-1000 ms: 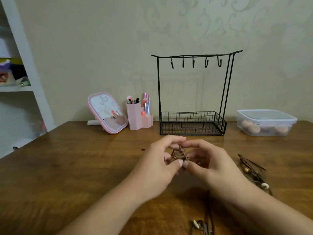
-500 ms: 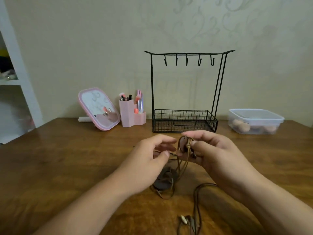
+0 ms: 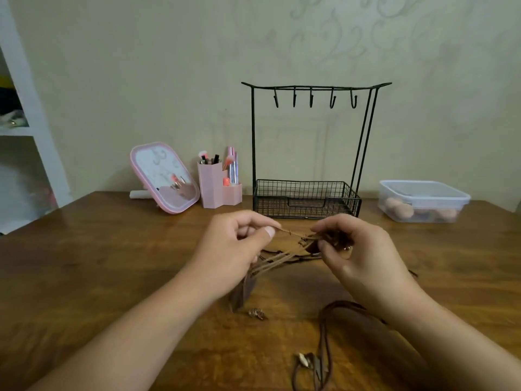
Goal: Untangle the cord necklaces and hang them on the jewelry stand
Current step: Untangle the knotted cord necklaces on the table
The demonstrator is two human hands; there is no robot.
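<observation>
One black wire jewelry stand (image 3: 307, 198) stood on the table — five hooks (image 3: 311, 100) on its bar. One pink mirror (image 3: 165, 176), one pink brush holder (image 3: 218, 189), one lidded plastic container (image 3: 423, 200) — and two hands (image 3: 234, 249) working the brown cords (image 3: 282, 256).

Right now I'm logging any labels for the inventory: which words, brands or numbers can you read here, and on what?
None can be read.
Cosmetics in the pink holder: any print too small and blurred.
Plastic container: no label visible.
Jewelry stand: no markings visible.
</observation>
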